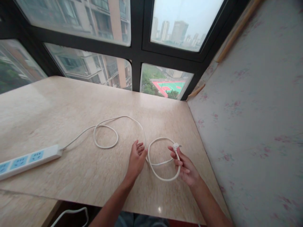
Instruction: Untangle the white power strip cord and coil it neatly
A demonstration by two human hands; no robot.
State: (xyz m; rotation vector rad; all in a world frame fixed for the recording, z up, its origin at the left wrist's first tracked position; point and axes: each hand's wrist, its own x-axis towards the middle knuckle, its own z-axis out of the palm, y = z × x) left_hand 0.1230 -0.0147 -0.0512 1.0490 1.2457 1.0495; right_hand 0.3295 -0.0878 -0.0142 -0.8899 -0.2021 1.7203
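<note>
A white power cord (129, 116) runs from the white power strip (44, 154) at the left. It makes one loose loop on the counter, then arcs over to my hands. My left hand (137, 157) has its fingers curled, with the thumb against the cord where it meets a second loop; the exact grip is partly hidden. Between the thumb and fingers of my right hand (188, 168) is the white plug (175, 146), its prongs pointing right. From the plug the cord hangs down past the fingers and bends round into that second loop.
Beneath all this is a beige marble-look counter (78, 104). Dark-framed windows (136, 47) rise behind it, and a flowered wall (248, 126) bounds the right side. Below the front edge, another white cable (71, 212) shows at lower left.
</note>
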